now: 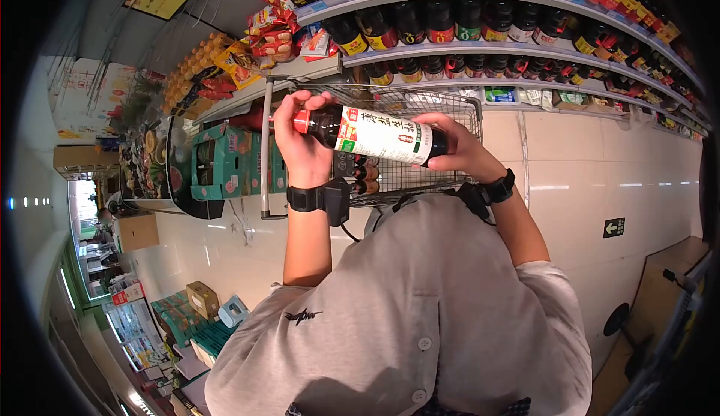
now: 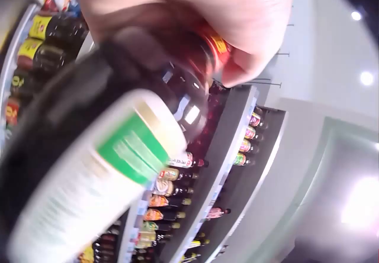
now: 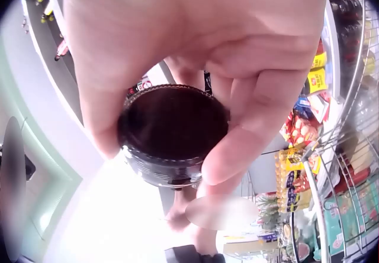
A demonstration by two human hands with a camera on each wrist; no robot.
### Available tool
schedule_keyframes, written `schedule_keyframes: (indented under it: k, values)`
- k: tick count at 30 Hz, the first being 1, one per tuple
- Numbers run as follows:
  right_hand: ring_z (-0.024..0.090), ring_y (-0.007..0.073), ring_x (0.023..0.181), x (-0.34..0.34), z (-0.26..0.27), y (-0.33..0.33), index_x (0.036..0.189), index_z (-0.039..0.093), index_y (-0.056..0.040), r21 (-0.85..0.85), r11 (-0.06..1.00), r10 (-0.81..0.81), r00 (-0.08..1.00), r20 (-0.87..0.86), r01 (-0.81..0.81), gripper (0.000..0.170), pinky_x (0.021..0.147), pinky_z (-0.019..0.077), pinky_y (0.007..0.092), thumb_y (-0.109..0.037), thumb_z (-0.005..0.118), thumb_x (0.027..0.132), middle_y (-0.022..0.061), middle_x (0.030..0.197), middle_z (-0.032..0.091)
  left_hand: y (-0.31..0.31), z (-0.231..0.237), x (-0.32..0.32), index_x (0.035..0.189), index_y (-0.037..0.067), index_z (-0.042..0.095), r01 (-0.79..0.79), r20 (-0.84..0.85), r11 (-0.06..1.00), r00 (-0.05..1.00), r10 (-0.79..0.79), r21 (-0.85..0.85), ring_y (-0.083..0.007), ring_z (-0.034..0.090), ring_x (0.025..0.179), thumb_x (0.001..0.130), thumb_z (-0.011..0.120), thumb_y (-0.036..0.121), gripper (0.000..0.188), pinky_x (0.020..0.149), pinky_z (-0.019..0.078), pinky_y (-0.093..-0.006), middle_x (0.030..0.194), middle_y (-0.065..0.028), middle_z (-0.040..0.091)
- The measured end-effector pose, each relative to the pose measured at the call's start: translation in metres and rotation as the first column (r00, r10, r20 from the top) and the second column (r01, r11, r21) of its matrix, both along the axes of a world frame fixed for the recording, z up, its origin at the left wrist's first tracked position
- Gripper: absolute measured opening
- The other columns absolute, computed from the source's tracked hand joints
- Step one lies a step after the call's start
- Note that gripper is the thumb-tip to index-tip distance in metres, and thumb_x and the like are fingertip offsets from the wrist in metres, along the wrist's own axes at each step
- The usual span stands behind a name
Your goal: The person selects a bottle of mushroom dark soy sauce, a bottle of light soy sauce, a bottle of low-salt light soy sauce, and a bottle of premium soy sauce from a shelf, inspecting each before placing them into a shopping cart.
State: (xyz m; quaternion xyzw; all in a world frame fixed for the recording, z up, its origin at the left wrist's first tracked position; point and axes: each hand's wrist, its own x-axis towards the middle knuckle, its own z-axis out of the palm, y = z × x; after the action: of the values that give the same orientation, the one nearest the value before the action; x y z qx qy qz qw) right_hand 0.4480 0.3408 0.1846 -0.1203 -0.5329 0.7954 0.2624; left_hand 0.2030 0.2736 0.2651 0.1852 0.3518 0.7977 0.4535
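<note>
A dark soy sauce bottle (image 1: 384, 134) with a white label and a red cap lies nearly level across both hands, above a wire shopping cart (image 1: 457, 100). My left hand (image 1: 304, 142) grips it around the neck and red cap (image 2: 216, 47). At the other end my right hand (image 1: 459, 146) holds the base, thumb and fingers around its dark round bottom (image 3: 172, 124). The label faces up toward the head view, with a green patch (image 2: 133, 147) seen in the left wrist view. Small dark bottles (image 1: 366, 172) lie in the cart below.
Shelves (image 1: 480, 50) packed with dark bottles run along the far side. Left of the cart stand green cartons (image 1: 232, 161) and snack bags (image 1: 240, 64). A pale tiled floor (image 1: 577, 169) with an arrow sign (image 1: 613, 227) extends to the right.
</note>
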Motion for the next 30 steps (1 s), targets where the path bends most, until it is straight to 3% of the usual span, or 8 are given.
schedule_keyframes:
  k: [1, 3, 4, 8, 12, 22, 29, 30]
  values:
    - [0.052, 0.0165, 0.114, 0.000, -0.001, 0.000, 0.135, 0.041, -0.0037, 0.001, 1.000, -0.002, 1.000, -0.005, 0.002, 0.068, 0.090, 0.0512, 0.0314, -0.012, 0.072, 0.075, 0.0076, 0.129, 0.047, -0.003, 0.000, -0.002, 0.087, 0.004, 0.060, 0.008, -0.133, 1.000, 0.991, -0.008, 0.004, -0.0276, 0.063, 0.090, 0.092, 0.052, 0.030, 0.027, 0.093, 0.0455, -0.0417, 0.079, -0.0111, 0.068]
    - [0.065, 0.0164, 0.080, 0.003, -0.007, 0.001, 0.133, 0.042, -0.0040, -0.205, 0.977, 0.050, 0.997, -0.056, -0.060, 0.058, 0.070, 0.0522, 0.0272, -0.015, 0.068, 0.083, 0.0076, 0.104, 0.061, -0.008, -0.008, -0.013, 0.096, 0.000, 0.059, 0.113, -0.281, 0.981, 0.958, -0.065, 0.159, -0.0308, 0.064, 0.092, 0.092, 0.046, 0.029, 0.032, 0.094, 0.0457, -0.0459, 0.089, -0.0196, 0.068]
    - [0.065, 0.0162, 0.068, 0.001, -0.012, -0.001, 0.133, 0.042, -0.0028, -0.134, 0.990, 0.032, 0.997, -0.065, -0.040, 0.053, 0.062, 0.0505, 0.0257, -0.029, 0.058, 0.090, 0.0078, 0.095, 0.064, -0.009, -0.005, -0.006, 0.098, 0.001, 0.060, 0.081, -0.198, 0.981, 0.979, -0.046, 0.175, -0.0304, 0.064, 0.092, 0.092, 0.046, 0.029, 0.032, 0.094, 0.0457, -0.0465, 0.090, -0.0187, 0.069]
    - [0.064, 0.0131, 0.071, -0.004, -0.009, 0.003, 0.134, 0.042, -0.0009, -0.170, 0.956, 0.240, 0.971, -0.018, -0.240, 0.061, 0.064, 0.0518, 0.0250, -0.048, 0.042, 0.096, 0.0080, 0.097, 0.065, -0.004, -0.003, -0.003, 0.098, 0.004, 0.062, 0.045, 0.153, 0.961, 0.984, -0.090, 0.274, -0.0272, 0.065, 0.087, 0.093, 0.046, 0.029, 0.030, 0.091, 0.0470, -0.0469, 0.090, -0.0141, 0.070]
    - [0.060, 0.0114, 0.090, -0.009, -0.018, 0.004, 0.139, 0.037, -0.0031, -0.107, 0.989, 0.115, 0.979, 0.167, -0.098, 0.063, 0.070, 0.0535, 0.0256, -0.045, 0.049, 0.094, 0.0076, 0.109, 0.061, -0.004, -0.009, -0.015, 0.085, 0.009, 0.063, 0.054, 0.107, 0.976, 0.991, -0.078, 0.213, -0.0212, 0.065, 0.082, 0.094, 0.049, 0.027, 0.025, 0.088, 0.0468, -0.0458, 0.085, -0.0056, 0.070]
    - [0.046, 0.0128, 0.118, -0.019, 0.005, 0.008, 0.138, 0.038, -0.0068, 0.039, 0.989, 0.140, 0.984, 0.112, -0.145, 0.077, 0.098, 0.0399, 0.0286, -0.016, 0.076, 0.072, 0.0039, 0.126, 0.050, -0.014, -0.007, -0.018, 0.091, 0.004, 0.061, 0.016, 0.065, 0.965, 0.997, -0.034, 0.263, -0.0244, 0.063, 0.078, 0.090, 0.050, 0.025, 0.024, 0.088, 0.0465, -0.0455, 0.081, -0.0108, 0.067]
    - [0.046, 0.0123, 0.117, -0.023, 0.020, 0.013, 0.138, 0.038, -0.0089, 0.039, 0.965, 0.247, 0.944, 0.220, -0.261, 0.078, 0.098, 0.0384, 0.0273, 0.000, 0.074, 0.069, 0.0018, 0.126, 0.050, -0.020, -0.008, -0.025, 0.094, 0.006, 0.060, 0.118, -0.056, 0.938, 0.993, -0.105, 0.325, -0.0213, 0.062, 0.080, 0.082, 0.051, 0.022, 0.022, 0.093, 0.0416, -0.0436, 0.080, -0.0051, 0.065]
    - [0.051, 0.0089, 0.103, -0.025, 0.018, 0.013, 0.138, 0.038, -0.0115, 0.167, 0.955, 0.217, 0.961, 0.174, -0.246, 0.069, 0.084, 0.0460, 0.0255, -0.008, 0.072, 0.078, 0.0026, 0.118, 0.055, -0.021, -0.008, -0.026, 0.094, 0.006, 0.059, 0.117, -0.053, 0.939, 0.993, -0.105, 0.324, -0.0209, 0.061, 0.080, 0.079, 0.052, 0.021, 0.023, 0.093, 0.0410, -0.0431, 0.079, -0.0047, 0.064]
